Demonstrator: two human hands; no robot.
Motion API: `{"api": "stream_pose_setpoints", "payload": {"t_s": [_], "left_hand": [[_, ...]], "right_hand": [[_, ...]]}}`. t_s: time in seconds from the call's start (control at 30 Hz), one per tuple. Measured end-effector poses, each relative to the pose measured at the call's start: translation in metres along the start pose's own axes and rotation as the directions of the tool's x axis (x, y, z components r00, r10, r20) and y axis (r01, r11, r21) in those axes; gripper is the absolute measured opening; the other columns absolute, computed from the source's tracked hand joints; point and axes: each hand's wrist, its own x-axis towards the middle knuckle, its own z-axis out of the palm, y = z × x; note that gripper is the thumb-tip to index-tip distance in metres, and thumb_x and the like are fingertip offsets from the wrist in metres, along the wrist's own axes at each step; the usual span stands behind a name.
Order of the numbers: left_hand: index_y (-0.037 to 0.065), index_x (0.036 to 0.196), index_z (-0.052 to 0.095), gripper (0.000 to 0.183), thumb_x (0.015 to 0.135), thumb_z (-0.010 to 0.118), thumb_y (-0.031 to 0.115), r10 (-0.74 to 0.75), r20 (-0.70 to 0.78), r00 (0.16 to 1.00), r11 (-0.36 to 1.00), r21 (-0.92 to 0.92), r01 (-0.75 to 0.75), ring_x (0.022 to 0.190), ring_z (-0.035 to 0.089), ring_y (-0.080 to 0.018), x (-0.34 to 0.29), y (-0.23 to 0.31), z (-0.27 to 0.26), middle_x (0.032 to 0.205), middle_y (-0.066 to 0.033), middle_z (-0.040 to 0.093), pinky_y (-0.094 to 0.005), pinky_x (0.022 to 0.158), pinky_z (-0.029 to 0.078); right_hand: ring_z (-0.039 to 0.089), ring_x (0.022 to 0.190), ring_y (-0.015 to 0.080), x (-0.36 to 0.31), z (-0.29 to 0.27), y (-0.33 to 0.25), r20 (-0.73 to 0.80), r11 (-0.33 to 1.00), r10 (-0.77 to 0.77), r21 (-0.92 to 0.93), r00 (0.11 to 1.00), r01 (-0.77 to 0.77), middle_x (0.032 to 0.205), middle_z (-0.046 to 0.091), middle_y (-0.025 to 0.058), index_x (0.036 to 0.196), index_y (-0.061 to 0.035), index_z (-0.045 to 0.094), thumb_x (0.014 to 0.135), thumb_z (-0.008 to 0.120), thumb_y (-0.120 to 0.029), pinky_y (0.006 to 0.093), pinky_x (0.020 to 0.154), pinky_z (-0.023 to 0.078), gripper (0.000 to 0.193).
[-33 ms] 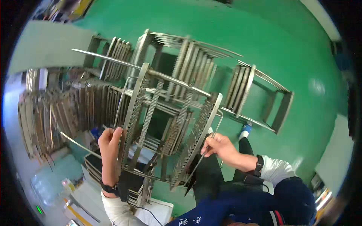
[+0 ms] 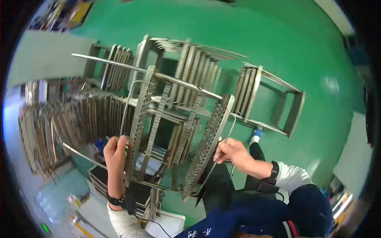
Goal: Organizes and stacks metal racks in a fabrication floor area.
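Between my hands hangs a metal rack [image 2: 139, 108] with notched side bars and inner toothed strips. A long round rod [image 2: 178, 82] crosses its upper end and sticks out far to the left. My left hand [image 2: 114, 152] is closed around the bent wire handle [image 2: 126, 106] along the left side. On the right side, my right hand [image 2: 232, 152] pinches a matching bent wire handle [image 2: 231, 127] between thumb and fingers. The rack is tilted, its lower end close to my legs.
More metal racks [image 2: 196, 67] stand on the green floor [image 2: 278, 35] beyond, with another open frame [image 2: 294, 115] to the right. Many notched bars [image 2: 51, 135] are packed together at the left. My blue-covered shoe [image 2: 257, 131] is beside the right frame. Clear plastic [image 2: 55, 194] lies lower left.
The racks and floor behind have shifted slightly left in the view. Both hands keep their hold on the handles, and the held rack has barely moved relative to them.
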Motion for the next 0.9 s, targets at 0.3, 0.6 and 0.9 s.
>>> {"api": "stream_pose_setpoints", "payload": {"t_s": [0.3, 0.6, 0.9], "left_hand": [[0.014, 0.079, 0.051, 0.026, 0.102, 0.054, 0.025, 0.051, 0.554, 0.831, 0.868, -0.435, 0.237, 0.054, 0.032, -0.0006, -0.023, 0.106, 0.176, 0.065, 0.0103, 0.039, -0.0203, 0.046, 0.022], [0.011, 0.077, 0.049, 0.032, 0.102, 0.053, 0.031, 0.025, 0.715, 0.698, 0.845, -0.388, 0.368, 0.049, 0.033, -0.0065, -0.01, 0.085, 0.383, 0.06, 0.0039, 0.038, -0.0245, 0.046, 0.028], [0.013, 0.074, 0.048, 0.036, 0.101, 0.054, 0.036, -0.09, 0.611, 0.787, 0.896, -0.295, 0.332, 0.046, 0.035, -0.007, 0.031, 0.032, 0.459, 0.058, 0.0041, 0.039, -0.0252, 0.044, 0.031]], "right_hand": [[0.057, 0.058, 0.0081, -0.069, -0.165, -0.029, -0.533, 0.923, -0.383, -0.209, 0.754, 0.321, 0.067, 0.06, -0.0004, 0.087, -0.0081, 0.06, 0.103, 0.051, -0.028, 0.0237, 0.052, 0.046, 0.027], [0.053, 0.051, 0.0109, -0.055, -0.369, -0.023, -0.716, 0.902, -0.415, -0.403, 0.562, 0.153, 0.06, 0.057, 0.0008, 0.081, -0.0062, 0.058, 0.098, 0.054, -0.021, 0.0277, 0.046, 0.042, 0.023], [0.059, 0.052, 0.017, 0.018, -0.466, -0.002, -0.752, 0.937, -0.272, -0.348, 0.6, -0.011, 0.061, 0.06, 0.0079, 0.079, -0.003, 0.059, 0.095, 0.059, -0.023, 0.0341, 0.049, 0.045, 0.025]]}}
